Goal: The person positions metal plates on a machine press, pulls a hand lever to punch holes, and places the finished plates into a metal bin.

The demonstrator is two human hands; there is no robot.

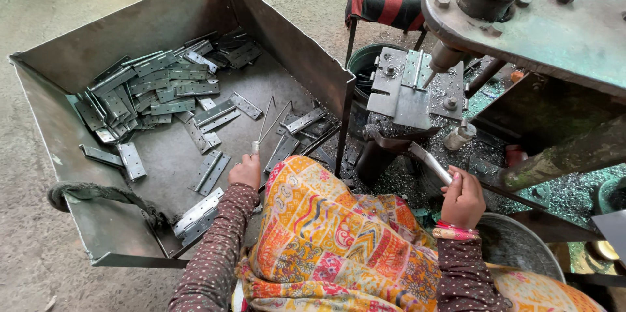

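The left hand is closed on a thin wire hook reaching into the metal bin, where loose hinges lie ahead of it. The right hand grips a flat hinge plate, seemingly just below the drill jig. A feeding step looks underway; next calls for seating the plate squarely.

Single head view, steeply downward, close.
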